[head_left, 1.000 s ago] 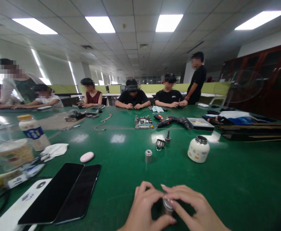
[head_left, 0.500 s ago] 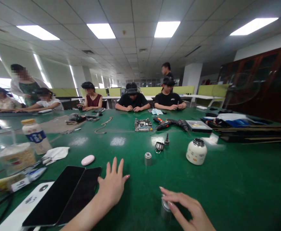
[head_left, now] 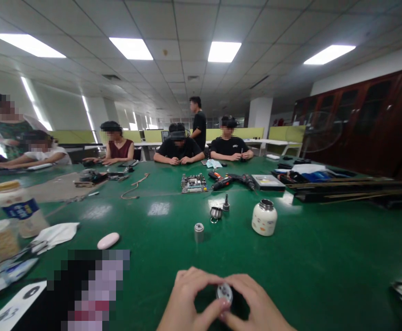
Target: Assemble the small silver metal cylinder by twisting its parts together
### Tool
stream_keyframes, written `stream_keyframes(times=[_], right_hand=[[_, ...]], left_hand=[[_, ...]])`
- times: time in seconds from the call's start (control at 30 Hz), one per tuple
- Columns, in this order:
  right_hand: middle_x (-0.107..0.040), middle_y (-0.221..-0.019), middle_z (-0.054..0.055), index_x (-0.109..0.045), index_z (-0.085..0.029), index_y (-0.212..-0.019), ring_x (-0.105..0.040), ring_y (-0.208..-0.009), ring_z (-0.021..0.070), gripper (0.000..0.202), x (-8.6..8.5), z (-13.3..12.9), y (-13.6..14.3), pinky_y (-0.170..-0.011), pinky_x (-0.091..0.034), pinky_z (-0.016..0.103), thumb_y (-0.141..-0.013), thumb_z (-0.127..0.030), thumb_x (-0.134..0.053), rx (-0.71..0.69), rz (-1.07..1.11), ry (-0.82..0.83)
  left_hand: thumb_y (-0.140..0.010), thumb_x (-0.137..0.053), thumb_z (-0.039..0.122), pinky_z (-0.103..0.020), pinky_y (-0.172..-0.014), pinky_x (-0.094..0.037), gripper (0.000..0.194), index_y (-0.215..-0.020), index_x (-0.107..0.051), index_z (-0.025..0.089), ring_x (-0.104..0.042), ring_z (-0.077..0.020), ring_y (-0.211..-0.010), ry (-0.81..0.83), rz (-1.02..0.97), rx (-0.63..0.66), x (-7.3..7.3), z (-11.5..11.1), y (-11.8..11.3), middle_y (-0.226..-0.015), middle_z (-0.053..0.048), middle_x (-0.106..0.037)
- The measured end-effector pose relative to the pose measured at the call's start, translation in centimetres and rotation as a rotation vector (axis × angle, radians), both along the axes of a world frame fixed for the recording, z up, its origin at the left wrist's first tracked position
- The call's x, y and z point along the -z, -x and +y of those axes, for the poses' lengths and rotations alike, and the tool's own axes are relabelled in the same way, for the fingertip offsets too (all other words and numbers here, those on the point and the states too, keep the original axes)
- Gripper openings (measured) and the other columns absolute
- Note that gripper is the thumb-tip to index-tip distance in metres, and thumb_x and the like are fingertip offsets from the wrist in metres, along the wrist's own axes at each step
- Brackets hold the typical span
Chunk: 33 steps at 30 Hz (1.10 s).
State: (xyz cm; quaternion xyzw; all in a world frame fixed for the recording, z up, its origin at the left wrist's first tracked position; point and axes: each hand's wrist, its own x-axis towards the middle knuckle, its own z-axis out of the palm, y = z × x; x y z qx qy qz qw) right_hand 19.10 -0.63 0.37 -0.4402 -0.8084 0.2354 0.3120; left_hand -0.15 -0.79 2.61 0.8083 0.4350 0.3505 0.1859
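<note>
At the near edge of the view, my left hand (head_left: 195, 299) and my right hand (head_left: 251, 301) come together around a small metal cylinder (head_left: 224, 293). Its round silver top with small dark holes faces up between the fingertips. Thumbs and fingers of both hands pinch it from either side, so its lower body is hidden. A similar small metal cylinder (head_left: 199, 232) stands upright on the green table (head_left: 159, 248) farther off. Behind that one are a metal cup-shaped piece with a ring (head_left: 216, 214) and a dark drill chuck-like part (head_left: 226, 203).
A white flask without a lid (head_left: 264, 218) stands to the right. Left are a pink oval case (head_left: 108, 241), a tissue (head_left: 58, 233), a bottle (head_left: 21, 209) and a pixelated device (head_left: 93, 285). Beyond lie a circuit board (head_left: 193, 183) and power drills (head_left: 231, 181). Several people sit across the table.
My left hand has moved right and inward from beside the black device to the metal cylinder. My right hand has shifted left slightly, and both now hold it. The view has turned right.
</note>
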Motion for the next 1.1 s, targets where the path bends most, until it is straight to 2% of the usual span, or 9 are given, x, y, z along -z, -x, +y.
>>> stream_keyframes(times=[0.17,0.27,0.4,0.5,0.57,0.67,0.73,0.83,1.1], right_hand=[[-0.075,-0.104,0.009,-0.068,-0.017,-0.106,-0.068,-0.097,0.0290,0.036,0.9,0.5,-0.2,-0.093,-0.050,0.042,-0.072,-0.027,-0.076,-0.044,-0.136,-0.064],[-0.074,-0.109,0.010,-0.068,-0.016,-0.108,-0.068,-0.102,0.0318,0.040,1.3,0.8,-0.4,-0.103,-0.044,0.048,-0.072,-0.030,-0.077,-0.059,-0.168,-0.065],[-0.073,-0.113,0.011,-0.066,-0.015,-0.112,-0.066,-0.107,0.0334,0.044,0.9,0.7,-0.4,-0.106,-0.042,0.050,-0.074,-0.034,-0.076,-0.046,-0.214,-0.056],[-0.072,-0.116,0.011,-0.066,-0.017,-0.113,-0.066,-0.108,0.0331,0.044,0.7,0.6,-0.4,-0.106,-0.043,0.049,-0.075,-0.037,-0.075,-0.053,-0.234,-0.046],[-0.072,-0.117,0.010,-0.066,-0.018,-0.114,-0.066,-0.108,0.0319,0.045,0.6,0.6,-0.5,-0.106,-0.043,0.047,-0.075,-0.038,-0.075,-0.048,-0.228,-0.047],[-0.070,-0.119,0.012,-0.065,-0.017,-0.117,-0.066,-0.109,0.0319,0.048,0.6,0.7,-0.6,-0.105,-0.045,0.047,-0.076,-0.040,-0.073,-0.057,-0.234,-0.069],[-0.068,-0.122,0.014,-0.064,-0.016,-0.119,-0.065,-0.111,0.0331,0.050,0.6,0.7,-0.6,-0.103,-0.046,0.048,-0.077,-0.041,-0.072,-0.069,-0.251,-0.099],[-0.068,-0.122,0.015,-0.064,-0.016,-0.120,-0.064,-0.112,0.0322,0.047,0.8,0.5,-0.6,-0.103,-0.045,0.048,-0.078,-0.036,-0.071,-0.064,-0.243,-0.129],[-0.071,-0.117,0.012,-0.065,-0.018,-0.116,-0.066,-0.108,0.0288,0.042,1.1,0.4,-0.4,-0.103,-0.044,0.046,-0.077,-0.032,-0.071,-0.049,-0.154,-0.142]], left_hand=[[-0.083,-0.070,0.033,-0.035,-0.082,-0.047,0.010,-0.089,-0.077,0.030,-0.066,-0.0211,-0.088,0.079,-0.024,0.010,-0.8,0.9,-0.4,-0.089,0.000,-0.075],[-0.085,-0.068,0.038,-0.036,-0.085,-0.046,0.012,-0.092,-0.077,0.034,-0.062,-0.0221,-0.093,0.044,-0.059,-0.079,-1.1,1.9,0.3,-0.092,-0.001,-0.072],[-0.080,-0.073,0.039,-0.041,-0.082,-0.044,0.010,-0.089,-0.078,0.038,-0.059,-0.0255,-0.091,0.076,0.108,-0.296,0.4,3.7,1.9,-0.087,-0.003,-0.069],[-0.079,-0.072,0.044,-0.042,-0.078,-0.043,0.011,-0.088,-0.077,0.043,-0.058,-0.0275,-0.090,0.106,0.239,-0.314,2.1,4.4,2.5,-0.086,-0.004,-0.066],[-0.080,-0.071,0.044,-0.042,-0.077,-0.044,0.011,-0.089,-0.077,0.042,-0.058,-0.0270,-0.089,0.063,0.219,-0.312,2.5,4.4,2.5,-0.086,-0.004,-0.066],[-0.084,-0.069,0.037,-0.041,-0.082,-0.045,0.011,-0.091,-0.078,0.035,-0.059,-0.0247,-0.092,-0.077,0.035,-0.238,1.7,3.8,2.1,-0.089,-0.003,-0.069],[-0.085,-0.069,0.034,-0.038,-0.087,-0.045,0.010,-0.091,-0.076,0.031,-0.061,-0.0232,-0.096,-0.172,-0.080,-0.102,0.8,2.9,1.6,-0.092,-0.002,-0.072],[-0.085,-0.070,0.024,-0.030,-0.082,-0.047,0.008,-0.091,-0.073,0.027,-0.067,-0.0177,-0.087,-0.156,-0.114,0.062,0.1,1.6,0.4,-0.087,0.003,-0.076],[-0.087,-0.066,0.022,-0.028,-0.078,-0.049,0.009,-0.092,-0.072,0.025,-0.070,-0.0163,-0.081,-0.108,-0.081,0.099,0.6,0.9,-0.7,-0.088,0.000,-0.077]])
